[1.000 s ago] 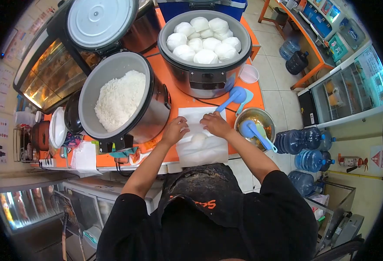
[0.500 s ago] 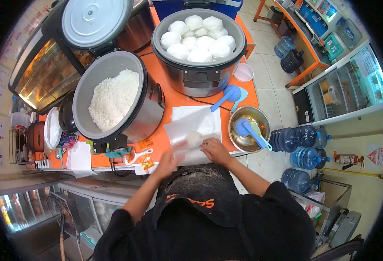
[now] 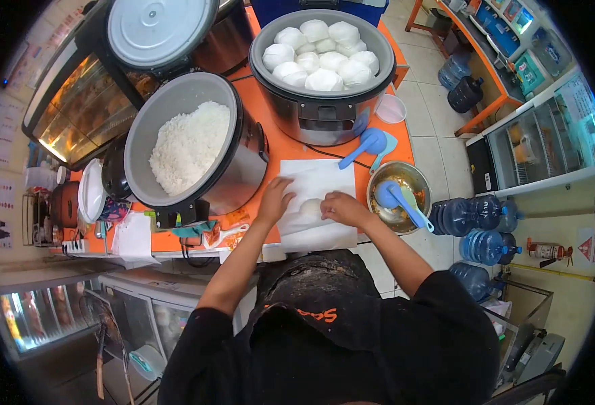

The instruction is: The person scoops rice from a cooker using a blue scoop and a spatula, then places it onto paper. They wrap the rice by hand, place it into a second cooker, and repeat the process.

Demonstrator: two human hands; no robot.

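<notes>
White wrapping paper (image 3: 318, 179) lies in sheets at the front edge of the orange table. A small pale round mound (image 3: 310, 206), seemingly rice under or in the paper, sits in its middle. My left hand (image 3: 276, 199) rests at the paper's left side, fingers curved and apart, holding nothing visible. Just right of the mound, my right hand (image 3: 343, 207) has its fingers pinched together on the paper. To the left, a large cooker pot (image 3: 139, 145) holds loose white rice (image 3: 191, 145). Behind, a second pot (image 3: 311, 118) is filled with several round white paper-wrapped bundles (image 3: 324, 79).
A steel bowl (image 3: 424, 182) with sauce remains and a blue scoop (image 3: 389, 194) stands right of the paper. Another blue scoop (image 3: 372, 140) and a pink-white cup (image 3: 391, 109) lie behind it. At left front are a white spoon (image 3: 233, 233) and a teal cloth (image 3: 194, 230).
The raised translucent sheet has come down flat around the mound. My left hand has moved up and away from the front edge; my right hand has moved slightly up beside the mound.
</notes>
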